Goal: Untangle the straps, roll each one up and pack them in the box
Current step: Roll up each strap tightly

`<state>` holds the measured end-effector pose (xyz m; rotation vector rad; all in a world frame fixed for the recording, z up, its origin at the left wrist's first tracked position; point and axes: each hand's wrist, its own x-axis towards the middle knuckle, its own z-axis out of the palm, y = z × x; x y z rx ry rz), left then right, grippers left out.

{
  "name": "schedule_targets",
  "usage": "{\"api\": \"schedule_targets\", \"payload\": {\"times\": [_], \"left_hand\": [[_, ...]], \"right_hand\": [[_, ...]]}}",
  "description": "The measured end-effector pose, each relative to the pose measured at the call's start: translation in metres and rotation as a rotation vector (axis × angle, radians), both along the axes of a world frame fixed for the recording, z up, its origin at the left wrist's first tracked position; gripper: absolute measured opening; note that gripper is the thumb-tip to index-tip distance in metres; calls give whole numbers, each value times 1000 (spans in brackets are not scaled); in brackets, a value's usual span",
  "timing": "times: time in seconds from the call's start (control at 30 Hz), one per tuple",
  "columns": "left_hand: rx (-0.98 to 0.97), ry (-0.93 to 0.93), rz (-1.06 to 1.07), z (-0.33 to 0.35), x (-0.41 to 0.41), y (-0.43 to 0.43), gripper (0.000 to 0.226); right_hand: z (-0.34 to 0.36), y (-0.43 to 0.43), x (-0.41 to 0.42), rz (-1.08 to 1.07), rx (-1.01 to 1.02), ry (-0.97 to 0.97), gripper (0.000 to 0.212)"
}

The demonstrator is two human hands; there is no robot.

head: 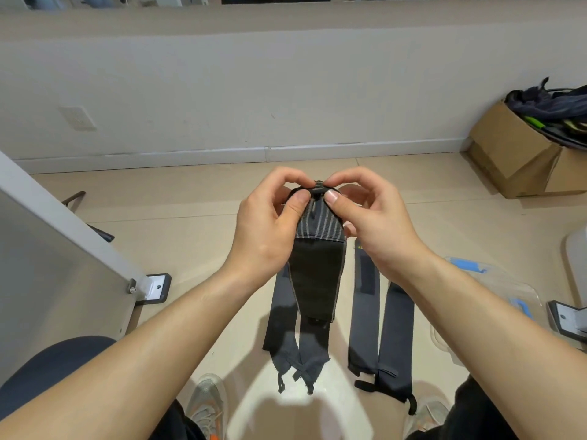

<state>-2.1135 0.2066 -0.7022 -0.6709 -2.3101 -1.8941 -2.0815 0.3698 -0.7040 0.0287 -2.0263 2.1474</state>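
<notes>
Bare forearms reach in from the bottom edge. The left hand and right hand both pinch, thumb against curled fingers, the top end of a dark grey elastic strap with pale stripes and a black fastening patch, which hangs straight down below the grip. Lower right of the grip, two flat dark grey straps lie on the tiled floor, beside a clear plastic box with blue clasps.
</notes>
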Motion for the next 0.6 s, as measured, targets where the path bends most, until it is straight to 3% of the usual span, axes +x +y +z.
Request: {"api": "schedule_targets", "payload": {"times": [0.23, 0.4, 0.6], "left_hand": [[154, -308, -95, 8, -3, -4, 15], [94, -388, -97, 6, -7, -7, 14], [24, -435, -46, 5, -10, -8, 13]], "right_hand": [[2, 4, -1, 134, -313, -147, 14], [3, 5, -7, 79, -277, -211, 21], [-1, 6, -9, 59, -140, -207, 13]]}}
